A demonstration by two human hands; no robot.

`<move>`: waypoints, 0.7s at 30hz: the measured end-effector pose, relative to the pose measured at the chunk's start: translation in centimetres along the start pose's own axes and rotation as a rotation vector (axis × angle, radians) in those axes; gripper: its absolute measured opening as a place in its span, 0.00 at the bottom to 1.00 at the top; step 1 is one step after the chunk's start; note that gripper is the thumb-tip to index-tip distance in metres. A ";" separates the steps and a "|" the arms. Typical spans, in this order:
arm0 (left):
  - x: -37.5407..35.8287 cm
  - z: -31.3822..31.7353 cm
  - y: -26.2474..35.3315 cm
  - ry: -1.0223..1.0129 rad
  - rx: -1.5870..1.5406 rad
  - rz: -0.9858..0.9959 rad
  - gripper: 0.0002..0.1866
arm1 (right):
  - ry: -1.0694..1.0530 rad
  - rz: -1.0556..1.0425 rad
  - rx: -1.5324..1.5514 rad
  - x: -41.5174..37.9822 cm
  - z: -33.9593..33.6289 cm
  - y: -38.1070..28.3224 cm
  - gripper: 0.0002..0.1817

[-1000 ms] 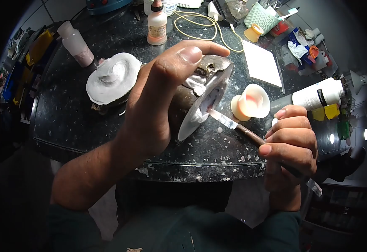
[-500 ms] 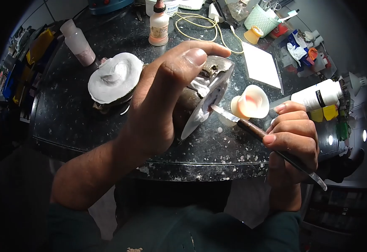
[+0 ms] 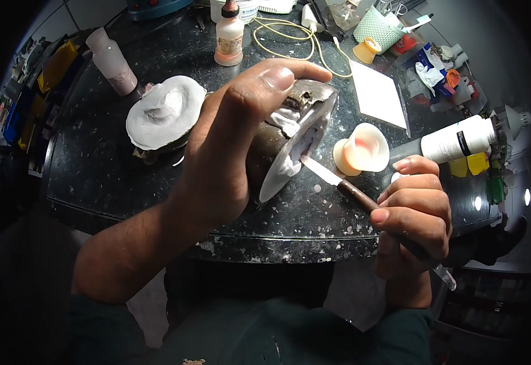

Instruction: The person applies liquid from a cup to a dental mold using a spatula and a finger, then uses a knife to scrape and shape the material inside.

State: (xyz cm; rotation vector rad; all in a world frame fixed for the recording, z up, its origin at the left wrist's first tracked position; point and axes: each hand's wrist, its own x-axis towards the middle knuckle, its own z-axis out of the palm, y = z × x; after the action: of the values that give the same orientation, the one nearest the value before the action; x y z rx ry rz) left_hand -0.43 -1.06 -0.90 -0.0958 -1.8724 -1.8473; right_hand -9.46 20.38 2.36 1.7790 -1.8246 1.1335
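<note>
The left hand (image 3: 229, 146) is clamped around a dark, rough, rounded flexible mixing bowl (image 3: 296, 131), thumb on top and fingers wrapped behind, tilting it so its mouth faces right, raised over the middle of the speckled black stone countertop (image 3: 95, 164). Smears of wet white plaster (image 3: 286, 161) coat the bowl's inner wall and rim.

The right hand (image 3: 414, 213) is closed in a fist around the brown wooden handle of a slim metal spatula (image 3: 338, 182); the flat, shiny blade tip touches the white paste at the bowl's lower lip. A second metal end sticks out below the fist.

Just right of the bowl stands a small soft pinkish-white rubber cup (image 3: 362, 149) with a flared rim, on the countertop. Left of the bowl lies a smooth dome of set white plaster (image 3: 165, 112) on a dark base. Farther back stand a translucent squeeze bottle with pink contents (image 3: 112, 61) and a small peach-coloured bottle with a dark cap (image 3: 229, 36). A coiled yellowish tube (image 3: 289, 36), a flat white sheet (image 3: 378, 91) and a white cylindrical bottle lying on its side (image 3: 460, 139) occupy the right.
</note>
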 end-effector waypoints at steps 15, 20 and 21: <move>-0.1 -0.1 -0.9 -0.020 0.119 0.161 0.36 | 0.007 -0.034 0.017 0.2 -0.1 0.5 0.04; -0.2 0.1 -0.6 -0.017 0.116 0.113 0.32 | -0.013 -0.041 0.015 0.5 -0.4 0.5 0.04; -0.2 0.0 -1.0 -0.002 0.126 0.151 0.33 | -0.027 -0.052 0.000 0.6 -0.4 0.5 0.04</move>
State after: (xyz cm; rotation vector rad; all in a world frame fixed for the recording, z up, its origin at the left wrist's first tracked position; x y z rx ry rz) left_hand -0.62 -1.02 -1.87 -0.1902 -1.9221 -1.6261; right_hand -10.17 20.25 2.88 1.8396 -1.7826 1.0952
